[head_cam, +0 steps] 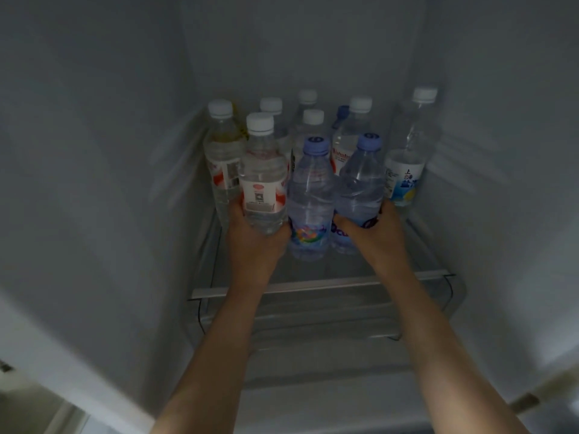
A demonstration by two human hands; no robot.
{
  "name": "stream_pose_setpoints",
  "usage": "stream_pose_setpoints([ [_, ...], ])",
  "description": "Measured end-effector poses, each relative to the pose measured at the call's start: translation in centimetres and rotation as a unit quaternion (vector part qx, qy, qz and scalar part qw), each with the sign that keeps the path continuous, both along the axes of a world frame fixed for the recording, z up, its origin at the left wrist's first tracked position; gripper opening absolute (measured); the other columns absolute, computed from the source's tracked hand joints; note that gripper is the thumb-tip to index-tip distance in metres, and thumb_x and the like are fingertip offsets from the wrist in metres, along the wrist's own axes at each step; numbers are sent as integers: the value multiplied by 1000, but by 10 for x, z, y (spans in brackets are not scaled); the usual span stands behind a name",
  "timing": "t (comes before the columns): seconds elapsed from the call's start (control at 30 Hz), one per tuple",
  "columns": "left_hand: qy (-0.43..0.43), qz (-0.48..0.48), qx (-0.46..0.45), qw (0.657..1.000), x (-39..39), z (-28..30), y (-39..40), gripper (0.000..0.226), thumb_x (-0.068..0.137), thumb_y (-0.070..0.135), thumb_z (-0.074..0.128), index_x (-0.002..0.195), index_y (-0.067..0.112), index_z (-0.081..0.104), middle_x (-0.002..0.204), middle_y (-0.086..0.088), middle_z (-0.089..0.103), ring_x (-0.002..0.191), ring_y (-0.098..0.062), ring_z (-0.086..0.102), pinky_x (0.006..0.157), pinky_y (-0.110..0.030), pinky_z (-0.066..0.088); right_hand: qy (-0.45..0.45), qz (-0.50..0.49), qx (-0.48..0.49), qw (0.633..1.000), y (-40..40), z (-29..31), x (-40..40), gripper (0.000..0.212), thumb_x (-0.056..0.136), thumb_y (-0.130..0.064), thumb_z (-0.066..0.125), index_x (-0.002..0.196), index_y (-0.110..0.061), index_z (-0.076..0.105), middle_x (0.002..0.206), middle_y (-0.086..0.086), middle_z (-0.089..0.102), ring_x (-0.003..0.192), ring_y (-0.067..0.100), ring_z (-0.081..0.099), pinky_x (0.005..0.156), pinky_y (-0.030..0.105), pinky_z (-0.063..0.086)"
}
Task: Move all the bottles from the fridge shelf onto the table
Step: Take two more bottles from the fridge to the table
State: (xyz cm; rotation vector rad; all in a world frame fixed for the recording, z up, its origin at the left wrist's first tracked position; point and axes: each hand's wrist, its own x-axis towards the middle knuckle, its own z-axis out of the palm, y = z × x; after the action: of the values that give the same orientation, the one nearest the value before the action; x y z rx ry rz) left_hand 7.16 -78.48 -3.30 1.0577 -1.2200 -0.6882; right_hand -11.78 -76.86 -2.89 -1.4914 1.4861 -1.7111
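Fingers of both hands [313, 236] hidden behind gripped bottles [310, 198].

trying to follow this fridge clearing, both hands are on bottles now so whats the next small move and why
Probably lift both bottles slightly and draw them straight back over the shelf's front rail. The left hand already grips the white-capped bottle and the right hand grips a purple-capped bottle, both in the front row, so nothing blocks the way out.
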Motion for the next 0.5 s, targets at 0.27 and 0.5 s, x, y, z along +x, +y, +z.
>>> stream_pose_setpoints([
  [0.27,-5,66,-7,998,8,0,39,67,64,16,88,122,15,57,102,12,66,87,1,65,75,-14,53,-45,-55,-18,997,28,-4,9,54,69,-15,85,112,-18,53,103,-12,61,90,-14,58,74,4,47],
  [0.5,17,66,-25,997,13,6,69,58,65,8,87,107,34,57,94,21,68,85,0,67,75,-20,54,-32,-103,-57,993,73,12,21,62,64,-10,86,114,-18,51,107,-18,60,95,-11,60,78,9,49],
])
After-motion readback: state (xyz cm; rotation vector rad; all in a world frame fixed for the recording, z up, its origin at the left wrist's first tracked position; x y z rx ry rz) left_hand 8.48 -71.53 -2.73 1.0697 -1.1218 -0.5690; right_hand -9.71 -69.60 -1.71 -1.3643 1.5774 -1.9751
